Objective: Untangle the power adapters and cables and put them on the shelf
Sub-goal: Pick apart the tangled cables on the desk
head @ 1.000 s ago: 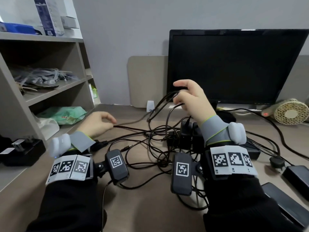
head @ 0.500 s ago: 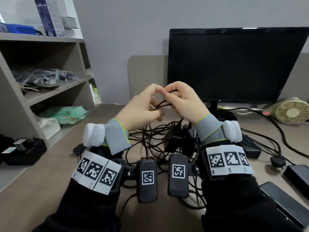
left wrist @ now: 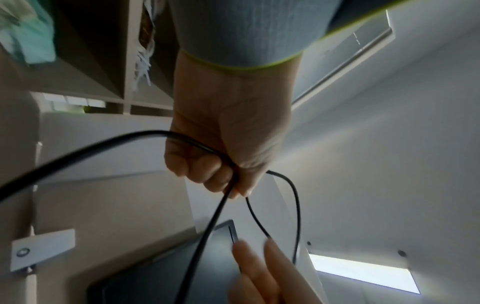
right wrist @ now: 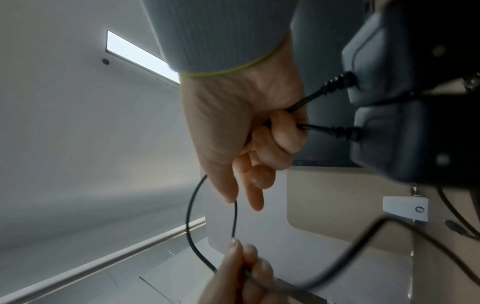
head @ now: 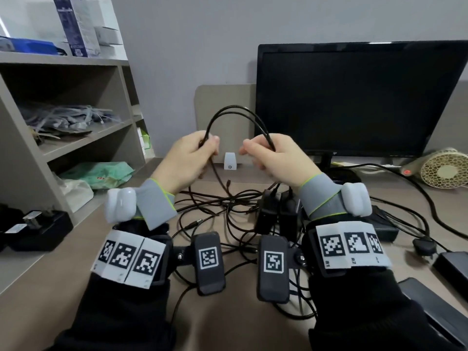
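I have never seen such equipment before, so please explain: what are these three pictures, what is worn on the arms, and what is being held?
No machine works here: a person uses two bare hands. The patterned bands and small boxes on the wrists are tracking markers and cameras. The large picture comes from a camera on the head, looking down at a desk. The other two come from the wrist cameras, looking along each hand, so the room appears tilted.

On the desk lies a tangle of black cables with two black power adapters, in front of a dark monitor. A shelf stands to the left.

The left hand and the right hand are raised and hold between them a loop of cable, two strands arching side by side. The fingers of the left hand curl round the strands.
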Motion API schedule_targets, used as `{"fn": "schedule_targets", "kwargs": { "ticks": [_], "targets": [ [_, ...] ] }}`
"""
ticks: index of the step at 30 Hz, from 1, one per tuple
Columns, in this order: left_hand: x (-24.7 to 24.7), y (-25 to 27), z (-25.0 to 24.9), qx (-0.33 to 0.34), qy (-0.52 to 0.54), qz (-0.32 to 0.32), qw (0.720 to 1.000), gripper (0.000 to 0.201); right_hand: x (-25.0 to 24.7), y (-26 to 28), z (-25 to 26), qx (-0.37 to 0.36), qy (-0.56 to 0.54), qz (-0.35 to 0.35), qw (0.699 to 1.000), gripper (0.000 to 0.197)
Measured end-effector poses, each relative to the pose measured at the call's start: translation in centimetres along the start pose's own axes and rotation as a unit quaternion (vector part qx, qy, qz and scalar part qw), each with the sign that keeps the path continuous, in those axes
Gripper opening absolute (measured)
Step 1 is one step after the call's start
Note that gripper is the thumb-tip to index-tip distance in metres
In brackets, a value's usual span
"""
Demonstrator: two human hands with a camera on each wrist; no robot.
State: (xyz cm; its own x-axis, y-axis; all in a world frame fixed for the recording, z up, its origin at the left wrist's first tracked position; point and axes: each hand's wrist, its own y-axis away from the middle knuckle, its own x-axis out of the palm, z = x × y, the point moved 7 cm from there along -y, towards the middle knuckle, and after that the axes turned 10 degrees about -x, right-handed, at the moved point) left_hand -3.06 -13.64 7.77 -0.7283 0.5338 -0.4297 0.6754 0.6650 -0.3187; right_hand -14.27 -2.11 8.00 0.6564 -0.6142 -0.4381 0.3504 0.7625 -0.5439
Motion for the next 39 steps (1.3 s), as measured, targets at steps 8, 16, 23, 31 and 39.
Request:
{"fn": "schedule_targets", "kwargs": {
  "ticks": [8,16,23,31,39],
  "targets": [
    [2.9,0.9,-1.4,0.054,-0.108,0.031,0.992,0.013,2.1,-0.3,-0.6,0.025,0.012,0.012,1.0,0.038],
    [3.1,1.0,-1.1,0.017,-0.069,0.053,0.996,0.039,0.7,-0.4,-1.1,0.018,0.009,-0.039,0.999,0.033],
    [0.7,0.6,-0.8,0.053,-0.117,-0.015,0.992,0.012,-0.2,-0.2,-1.6,0.022,-0.008,-0.065,0.998,0.023],
    [-0.1,0.1,1.3,-0.004,-0.139,0.005,0.99,0.016,-0.2,-0.2,-0.8,0.002,-0.054,-0.081,0.995,0.019],
    [2.9,1.2,-1.5,0.04,-0.003,0.051,0.998,0.05,1.9,-0.7,-0.5,-0.023,-0.041,-0.038,0.998,0.012]
  ]
}}
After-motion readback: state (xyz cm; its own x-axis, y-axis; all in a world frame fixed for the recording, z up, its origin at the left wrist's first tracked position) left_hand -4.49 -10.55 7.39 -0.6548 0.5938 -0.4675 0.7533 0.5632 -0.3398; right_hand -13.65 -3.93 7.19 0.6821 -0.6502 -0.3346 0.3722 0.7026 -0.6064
